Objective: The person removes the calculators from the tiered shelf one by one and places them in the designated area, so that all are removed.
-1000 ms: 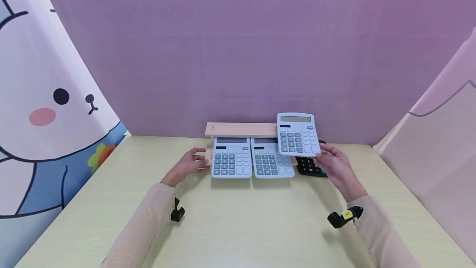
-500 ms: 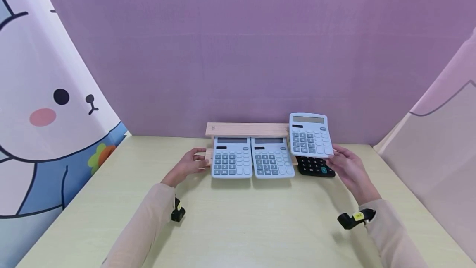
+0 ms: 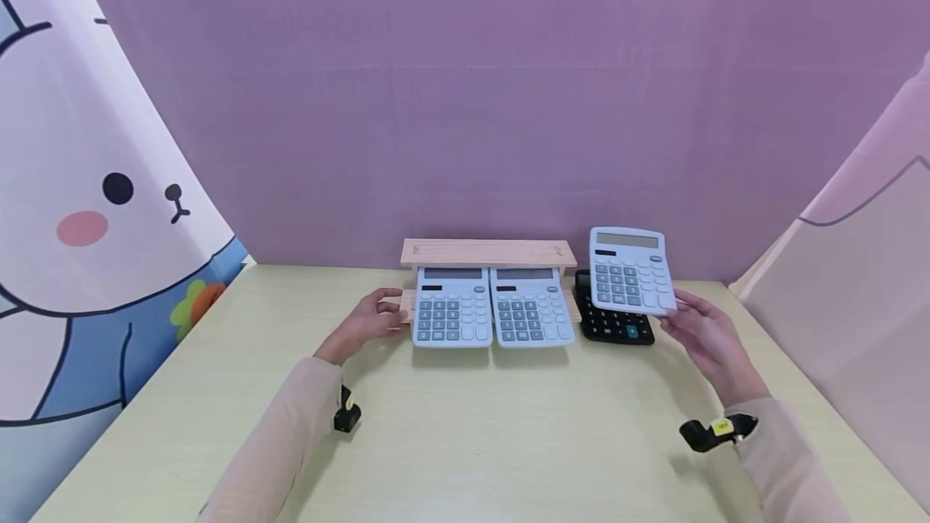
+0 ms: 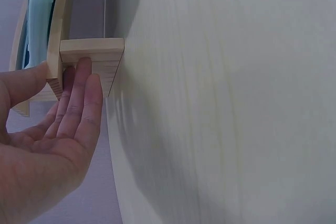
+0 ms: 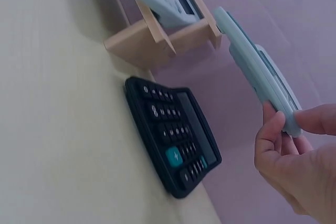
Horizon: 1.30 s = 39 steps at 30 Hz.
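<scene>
My right hand (image 3: pixel 712 341) pinches a light blue calculator (image 3: pixel 630 271) by its lower right corner, thumb on one face and fingers on the other. That calculator is held up over a black calculator (image 5: pixel 173 135), overlapping it in the head view. To the left is a small wooden rack (image 3: pixel 487 252) with two light blue calculators side by side, a left one (image 3: pixel 452 309) and a right one (image 3: pixel 534 309). My left hand (image 3: pixel 369 321) holds the rack's left end; in the left wrist view the thumb and fingers lie on either side of a wooden slat (image 4: pixel 55 66).
The pale wooden table (image 3: pixel 465 426) ends at a purple backdrop (image 3: pixel 465 103) just behind the rack. Printed cloth (image 3: pixel 109 265) hangs on the left and a pale cloth (image 3: pixel 872 305) on the right. The black calculator lies tilted against the backdrop beside the rack's right end.
My right hand has carried the light blue calculator rightward and slightly down, away from the rack. More of the rack's top bar and the black calculator now shows. The left hand stays put.
</scene>
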Each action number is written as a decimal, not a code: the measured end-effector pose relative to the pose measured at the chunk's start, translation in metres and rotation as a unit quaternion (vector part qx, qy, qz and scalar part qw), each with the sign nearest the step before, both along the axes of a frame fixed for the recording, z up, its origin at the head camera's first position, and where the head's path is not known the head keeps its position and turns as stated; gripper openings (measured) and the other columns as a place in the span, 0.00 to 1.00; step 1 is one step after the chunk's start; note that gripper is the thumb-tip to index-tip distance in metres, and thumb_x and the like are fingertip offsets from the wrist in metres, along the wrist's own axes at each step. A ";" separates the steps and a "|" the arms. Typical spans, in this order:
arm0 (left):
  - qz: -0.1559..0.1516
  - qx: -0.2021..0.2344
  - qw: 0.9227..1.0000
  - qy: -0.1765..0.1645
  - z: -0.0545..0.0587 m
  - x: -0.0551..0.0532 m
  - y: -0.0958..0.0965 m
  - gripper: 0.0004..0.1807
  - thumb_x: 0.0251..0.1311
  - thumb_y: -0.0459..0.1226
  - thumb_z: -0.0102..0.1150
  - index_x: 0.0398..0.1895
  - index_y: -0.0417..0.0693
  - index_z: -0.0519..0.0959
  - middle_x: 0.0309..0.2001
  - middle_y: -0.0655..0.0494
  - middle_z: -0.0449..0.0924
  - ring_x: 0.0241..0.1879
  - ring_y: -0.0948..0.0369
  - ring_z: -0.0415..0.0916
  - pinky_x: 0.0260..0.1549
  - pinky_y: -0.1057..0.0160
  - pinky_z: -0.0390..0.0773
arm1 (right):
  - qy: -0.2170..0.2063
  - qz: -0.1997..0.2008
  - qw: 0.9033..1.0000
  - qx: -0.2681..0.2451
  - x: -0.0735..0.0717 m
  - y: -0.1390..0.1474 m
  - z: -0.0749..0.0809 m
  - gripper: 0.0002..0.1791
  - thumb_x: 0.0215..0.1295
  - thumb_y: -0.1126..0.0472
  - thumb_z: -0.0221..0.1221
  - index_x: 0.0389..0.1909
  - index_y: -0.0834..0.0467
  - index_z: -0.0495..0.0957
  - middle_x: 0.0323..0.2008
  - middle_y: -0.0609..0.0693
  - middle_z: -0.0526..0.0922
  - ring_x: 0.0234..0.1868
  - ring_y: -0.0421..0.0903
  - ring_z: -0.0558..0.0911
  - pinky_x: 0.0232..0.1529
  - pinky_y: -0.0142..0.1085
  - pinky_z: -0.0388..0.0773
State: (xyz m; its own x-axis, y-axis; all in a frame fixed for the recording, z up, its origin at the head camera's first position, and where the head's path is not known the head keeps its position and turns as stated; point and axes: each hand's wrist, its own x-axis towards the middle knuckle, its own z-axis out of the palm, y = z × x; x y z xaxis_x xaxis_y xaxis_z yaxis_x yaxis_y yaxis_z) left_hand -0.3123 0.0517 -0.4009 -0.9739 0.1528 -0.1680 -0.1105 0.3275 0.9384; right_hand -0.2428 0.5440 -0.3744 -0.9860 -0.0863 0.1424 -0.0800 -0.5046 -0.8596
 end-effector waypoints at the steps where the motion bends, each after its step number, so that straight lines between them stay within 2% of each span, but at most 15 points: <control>1: 0.000 -0.002 1.000 0.001 0.000 0.000 0.000 0.29 0.62 0.30 0.51 0.65 0.43 0.55 0.53 0.40 0.68 0.47 0.51 0.76 0.48 0.56 0.79 | -0.001 0.000 1.000 0.000 0.000 0.002 -0.001 0.17 0.63 0.80 0.41 0.42 0.61 0.73 0.35 0.53 0.83 0.35 0.45 0.82 0.37 0.30 0.80; 17: 0.008 -0.006 1.000 -0.009 0.002 0.001 0.001 0.29 0.61 0.30 0.51 0.65 0.43 0.56 0.54 0.39 0.67 0.48 0.50 0.75 0.48 0.55 0.79 | -0.019 0.007 1.000 0.007 0.010 0.036 -0.016 0.21 0.63 0.81 0.40 0.43 0.58 0.75 0.37 0.52 0.82 0.36 0.44 0.80 0.38 0.31 0.80; 25: 0.003 -0.006 1.000 -0.004 0.003 0.003 0.002 0.29 0.62 0.30 0.50 0.66 0.43 0.55 0.54 0.39 0.66 0.49 0.50 0.75 0.49 0.56 0.79 | -0.017 0.006 1.000 -0.011 0.011 0.052 -0.027 0.23 0.62 0.82 0.38 0.40 0.59 0.78 0.35 0.53 0.83 0.34 0.45 0.82 0.36 0.31 0.81; 32: 0.006 -0.011 1.000 -0.005 0.002 0.002 0.002 0.29 0.62 0.31 0.51 0.66 0.44 0.55 0.55 0.40 0.66 0.49 0.50 0.75 0.50 0.56 0.78 | -0.034 -0.005 0.999 0.033 0.012 0.068 -0.032 0.22 0.62 0.81 0.41 0.39 0.56 0.77 0.35 0.50 0.82 0.34 0.43 0.80 0.37 0.30 0.80; 39: 0.000 -0.002 1.000 0.001 0.000 0.001 0.001 0.29 0.62 0.30 0.50 0.66 0.41 0.55 0.54 0.38 0.66 0.49 0.49 0.75 0.49 0.55 0.78 | -0.053 -0.004 0.998 0.028 0.013 0.082 -0.036 0.21 0.63 0.80 0.41 0.38 0.56 0.77 0.34 0.49 0.81 0.35 0.44 0.81 0.38 0.31 0.81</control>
State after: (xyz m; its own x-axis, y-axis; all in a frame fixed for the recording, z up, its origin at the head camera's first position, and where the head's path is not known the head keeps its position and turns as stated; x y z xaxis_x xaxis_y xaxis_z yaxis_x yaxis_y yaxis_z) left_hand -0.3112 0.0525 -0.4009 -0.9740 0.1531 -0.1668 -0.1085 0.3309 0.9374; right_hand -0.2302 0.6264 -0.4099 -0.9959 -0.0840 0.0333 0.0087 -0.4553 -0.8903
